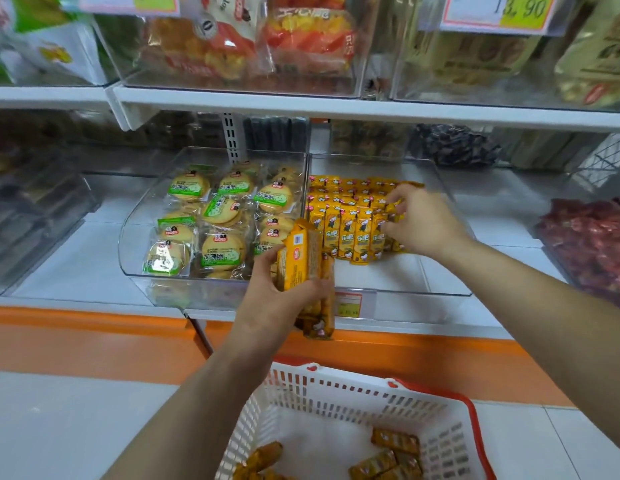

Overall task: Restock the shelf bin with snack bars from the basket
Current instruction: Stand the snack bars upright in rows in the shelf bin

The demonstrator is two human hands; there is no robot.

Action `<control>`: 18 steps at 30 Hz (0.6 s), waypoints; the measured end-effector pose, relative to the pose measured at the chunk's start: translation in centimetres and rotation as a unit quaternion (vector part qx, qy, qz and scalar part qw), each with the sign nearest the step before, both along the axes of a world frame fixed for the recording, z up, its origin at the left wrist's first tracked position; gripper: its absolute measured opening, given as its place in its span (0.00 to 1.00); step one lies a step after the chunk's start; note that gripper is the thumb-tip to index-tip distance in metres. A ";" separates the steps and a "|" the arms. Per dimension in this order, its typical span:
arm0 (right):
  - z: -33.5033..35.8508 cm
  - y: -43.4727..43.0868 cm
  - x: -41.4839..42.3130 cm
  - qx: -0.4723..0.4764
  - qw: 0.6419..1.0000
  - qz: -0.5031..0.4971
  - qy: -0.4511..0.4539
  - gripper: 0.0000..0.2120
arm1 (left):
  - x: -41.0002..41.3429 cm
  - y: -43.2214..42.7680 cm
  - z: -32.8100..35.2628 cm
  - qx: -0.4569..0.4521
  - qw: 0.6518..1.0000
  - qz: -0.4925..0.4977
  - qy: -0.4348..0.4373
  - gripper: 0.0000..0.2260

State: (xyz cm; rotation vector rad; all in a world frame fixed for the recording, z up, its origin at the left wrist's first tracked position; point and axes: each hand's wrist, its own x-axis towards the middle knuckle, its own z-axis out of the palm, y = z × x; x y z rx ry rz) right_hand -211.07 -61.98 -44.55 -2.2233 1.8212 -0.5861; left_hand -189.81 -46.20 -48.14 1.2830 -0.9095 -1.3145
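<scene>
The left hand (pixel 277 296), in the middle of the frame, is clenched round a bundle of bars (pixel 301 258) in yellow wrappers. It holds them upright just in front of the clear bin (pixel 422 293), with the lower ends of the bars hanging below the shelf edge.

The right hand (pixel 422 220) reaches into that bin from the right. Its fingers are curled down and pinch one bar (pixel 392 206) at the right end of the rows. The snack bars (pixel 350 233) already in the bin lie side by side in rows across its left and back part. The white floor of the bin shows bare at the front and to the right. A small price tag (pixel 350 304) is fixed to the bin's front wall.

At the bottom of the frame sits a white basket (pixel 336 386) with red handles. A few loose bars (pixel 395 441) lie on its bottom.

Left of the snack bar bin and touching it stands another clear bin of round biscuits (pixel 211 216) in green-labelled packets. At the right edge lies a heap of red-wrapped sweets (pixel 592 244). Above, a white shelf (pixel 301 105) carries more clear bins of packaged snacks.
</scene>
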 end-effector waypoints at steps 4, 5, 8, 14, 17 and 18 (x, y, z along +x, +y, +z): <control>2.4 7.8 -0.2 0.177 0.945 0.103 -0.254 0.08 | -0.9 0.6 0.7 0.016 0.999 0.001 0.049 0.40; 2.4 9.8 -0.1 0.225 0.920 0.118 -0.299 0.09 | -1.2 0.8 0.9 0.019 0.998 -0.002 0.065 0.38; 1.8 13.9 0.7 0.305 0.860 0.094 -0.399 0.17 | -2.4 1.6 1.3 0.011 0.994 -0.028 0.107 0.33; 1.9 14.7 0.3 0.322 0.837 0.084 -0.435 0.14 | -3.2 2.8 1.6 0.012 0.986 -0.084 0.140 0.32; 2.1 14.4 -0.7 0.339 0.819 0.081 -0.456 0.12 | -2.9 3.0 1.4 0.013 0.984 -0.091 0.152 0.29; 2.2 14.3 -1.0 0.340 0.815 0.079 -0.462 0.12 | -2.8 3.0 1.4 0.015 0.984 -0.091 0.151 0.29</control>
